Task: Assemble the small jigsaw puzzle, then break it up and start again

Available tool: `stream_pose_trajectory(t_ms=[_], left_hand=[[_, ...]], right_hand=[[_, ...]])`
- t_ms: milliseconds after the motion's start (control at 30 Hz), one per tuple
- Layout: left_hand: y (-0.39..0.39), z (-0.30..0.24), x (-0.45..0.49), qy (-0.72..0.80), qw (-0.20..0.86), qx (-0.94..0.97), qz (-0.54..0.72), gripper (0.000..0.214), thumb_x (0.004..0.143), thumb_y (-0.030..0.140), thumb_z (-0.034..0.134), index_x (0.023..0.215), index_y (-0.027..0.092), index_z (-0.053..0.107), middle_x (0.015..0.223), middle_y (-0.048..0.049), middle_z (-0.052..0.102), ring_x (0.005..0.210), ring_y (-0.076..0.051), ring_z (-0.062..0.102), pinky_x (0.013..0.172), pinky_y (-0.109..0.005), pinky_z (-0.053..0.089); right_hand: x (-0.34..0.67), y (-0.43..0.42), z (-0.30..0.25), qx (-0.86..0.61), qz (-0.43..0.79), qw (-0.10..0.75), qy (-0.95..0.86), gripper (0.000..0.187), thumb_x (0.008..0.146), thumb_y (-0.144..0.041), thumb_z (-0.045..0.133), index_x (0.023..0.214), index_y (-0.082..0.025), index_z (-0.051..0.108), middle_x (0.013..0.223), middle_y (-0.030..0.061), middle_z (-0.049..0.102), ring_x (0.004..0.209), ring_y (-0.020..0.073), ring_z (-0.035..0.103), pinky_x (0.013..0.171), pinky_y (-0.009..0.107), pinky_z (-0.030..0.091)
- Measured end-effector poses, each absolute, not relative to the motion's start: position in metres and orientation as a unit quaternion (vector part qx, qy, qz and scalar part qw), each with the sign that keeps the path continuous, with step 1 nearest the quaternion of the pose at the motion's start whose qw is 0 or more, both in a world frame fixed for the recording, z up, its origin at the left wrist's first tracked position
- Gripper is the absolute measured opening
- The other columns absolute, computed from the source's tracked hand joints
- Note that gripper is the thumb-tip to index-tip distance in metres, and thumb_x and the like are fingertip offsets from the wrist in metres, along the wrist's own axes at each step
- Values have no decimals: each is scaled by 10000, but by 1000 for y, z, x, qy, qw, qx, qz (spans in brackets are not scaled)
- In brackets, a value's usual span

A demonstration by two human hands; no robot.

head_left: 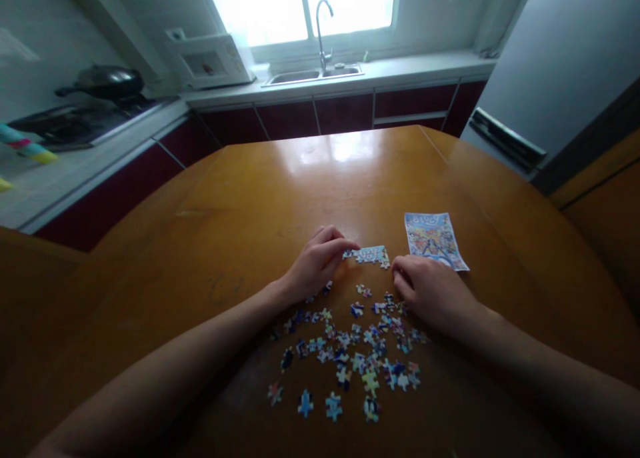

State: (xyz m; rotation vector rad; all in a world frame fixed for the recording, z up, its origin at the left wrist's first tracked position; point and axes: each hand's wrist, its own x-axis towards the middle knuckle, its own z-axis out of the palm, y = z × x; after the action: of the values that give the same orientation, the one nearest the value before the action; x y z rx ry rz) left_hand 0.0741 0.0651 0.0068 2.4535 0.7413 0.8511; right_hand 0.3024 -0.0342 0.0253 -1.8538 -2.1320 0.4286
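Observation:
My left hand (317, 261) is closed in a pinch, its fingertips on a small jigsaw puzzle piece (349, 253). That piece lies at the left end of a joined strip of puzzle (371, 255), light blue with pale lettering. Just right of the strip, my right hand (433, 290) rests on the table with curled fingers; whether anything is inside them is hidden. Its knuckles overlap the lower edge of a printed picture sheet (431, 235). Many loose puzzle pieces (370, 381) are scattered on the near side, between my forearms.
The wooden table (300, 191) has a glossy top. Beyond it run a counter with a sink (295, 77), a tap (320, 35) and a white microwave (213, 61). A pan (107, 81) sits on the stove at left; a fridge (555, 65) stands at right.

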Motion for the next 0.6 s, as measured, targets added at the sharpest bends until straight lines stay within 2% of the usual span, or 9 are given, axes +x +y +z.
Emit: stream_pose_trajectory(t_ms=[133, 300, 433, 600], left_hand=[[64, 7, 74, 284, 237, 874, 315, 211, 985, 178, 461, 1089, 190, 645, 937, -63, 604, 909, -166, 559, 817, -312, 484], [65, 4, 74, 299, 242, 872, 303, 152, 909, 248, 646, 1044, 180, 659, 899, -48, 664, 831, -154, 588, 771, -295, 497], [68, 2, 72, 284, 193, 897, 280, 143, 849, 324, 738, 937, 216, 707, 889, -32, 688, 881, -186, 569, 820, -329, 482], [68, 0, 70, 313, 149, 901, 262, 198, 777, 379, 799, 914, 247, 743, 940, -48, 647, 944, -221, 537, 847, -357, 466]], right_hand=[[303, -35, 26, -641, 154, 141, -739, 190, 912, -210, 456, 747, -205, 551, 763, 49, 653, 676, 166, 568, 602, 313, 314], [303, -34, 24, -642, 150, 142, -739, 176, 895, -204, 467, 739, -205, 549, 754, 47, 653, 649, 156, 556, 585, 310, 296], [304, -33, 23, -640, 145, 142, -741, 184, 900, -217, 471, 735, -206, 552, 747, 47, 654, 646, 155, 551, 581, 309, 294], [304, -33, 22, -637, 142, 144, -743, 176, 901, -208, 470, 761, -209, 577, 760, 54, 662, 670, 164, 571, 587, 311, 304]])
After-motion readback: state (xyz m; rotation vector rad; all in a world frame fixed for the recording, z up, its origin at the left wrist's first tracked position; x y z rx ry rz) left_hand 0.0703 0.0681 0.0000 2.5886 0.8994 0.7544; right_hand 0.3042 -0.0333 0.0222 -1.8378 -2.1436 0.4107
